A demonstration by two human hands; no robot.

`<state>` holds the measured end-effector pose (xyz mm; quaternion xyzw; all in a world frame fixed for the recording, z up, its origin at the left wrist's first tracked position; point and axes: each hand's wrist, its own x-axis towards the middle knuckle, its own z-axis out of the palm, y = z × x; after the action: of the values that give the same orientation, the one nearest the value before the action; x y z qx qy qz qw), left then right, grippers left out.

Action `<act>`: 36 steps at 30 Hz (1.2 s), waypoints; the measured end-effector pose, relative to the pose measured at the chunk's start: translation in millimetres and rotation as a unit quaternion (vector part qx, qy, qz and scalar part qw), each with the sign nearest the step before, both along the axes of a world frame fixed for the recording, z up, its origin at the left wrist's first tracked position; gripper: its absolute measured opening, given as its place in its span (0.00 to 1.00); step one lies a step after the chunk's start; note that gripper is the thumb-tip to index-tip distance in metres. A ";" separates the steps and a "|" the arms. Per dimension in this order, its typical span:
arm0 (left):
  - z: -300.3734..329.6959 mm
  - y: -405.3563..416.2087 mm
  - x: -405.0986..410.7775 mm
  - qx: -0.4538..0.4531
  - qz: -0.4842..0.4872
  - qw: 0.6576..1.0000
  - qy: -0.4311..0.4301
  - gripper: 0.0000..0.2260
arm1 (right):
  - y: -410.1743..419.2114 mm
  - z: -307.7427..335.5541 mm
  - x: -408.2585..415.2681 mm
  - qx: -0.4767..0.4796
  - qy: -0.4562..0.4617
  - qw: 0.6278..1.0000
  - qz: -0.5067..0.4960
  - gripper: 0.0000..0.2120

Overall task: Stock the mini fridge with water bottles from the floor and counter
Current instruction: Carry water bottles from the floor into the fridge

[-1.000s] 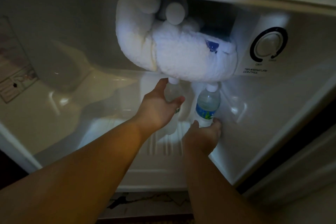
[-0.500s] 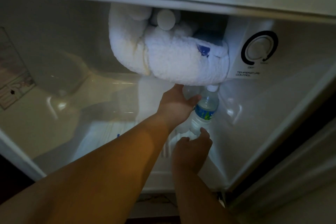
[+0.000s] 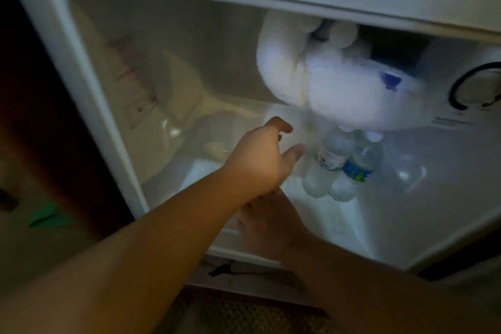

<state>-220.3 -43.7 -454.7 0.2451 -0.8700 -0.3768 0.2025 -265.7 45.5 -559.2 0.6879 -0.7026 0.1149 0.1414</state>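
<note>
Both water bottles were standing at the back of the mini fridge (image 3: 89,95), right under the frost-caked freezer box (image 3: 349,89). The white-label bottle (image 3: 329,156) sat touching the blue-label bottle (image 3: 359,168), both upright or close to it; blur made the tilt hard to call.

Change versus half a second before: the left hand (image 3: 260,160) had let go of the white-label bottle. It was now open, fingers spread, just beside the bottle with a visible gap, holding nothing. The right hand (image 3: 268,222) had pulled back from the blue-label bottle toward the front lip of the fridge. It sat mostly under the left forearm, so I couldn't tell whether it was open or closed. Nothing showed in it.

The view had also swung left, showing more of the fridge's left wall and a strip of dim floor (image 3: 32,252) outside. The temperature dial (image 3: 479,87) was at the right edge.

My read: this pair was placed and the release looked clean, with both bottles standing on their own. The floor of the fridge to the left of them was bare, so there was room for more. The next trip would likely be back out to the floor or counter for more bottles; neither supply was in view.

Risk: the bottle caps sat tight under the frost, so a nudge from a later bottle could tip them.
</note>
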 end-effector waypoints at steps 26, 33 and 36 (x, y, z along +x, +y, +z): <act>-67.4 -14.5 558.4 0.086 0.413 0.836 -0.352 0.12 | -139.6 -61.4 382.4 0.265 -0.056 0.872 0.407 0.27; -99.5 31.2 616.8 0.044 0.406 0.781 -0.474 0.20 | -109.3 -82.4 469.1 0.327 -0.005 0.793 0.514 0.22; -102.6 38.9 629.1 0.083 0.403 0.784 -0.465 0.21 | -73.8 -99.5 502.0 0.313 0.042 0.738 0.597 0.19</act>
<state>408.8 -4.7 -557.3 0.7351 -0.6457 -0.1722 -0.1140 236.3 -28.4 -658.7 0.9757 -0.1378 -0.0798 -0.1504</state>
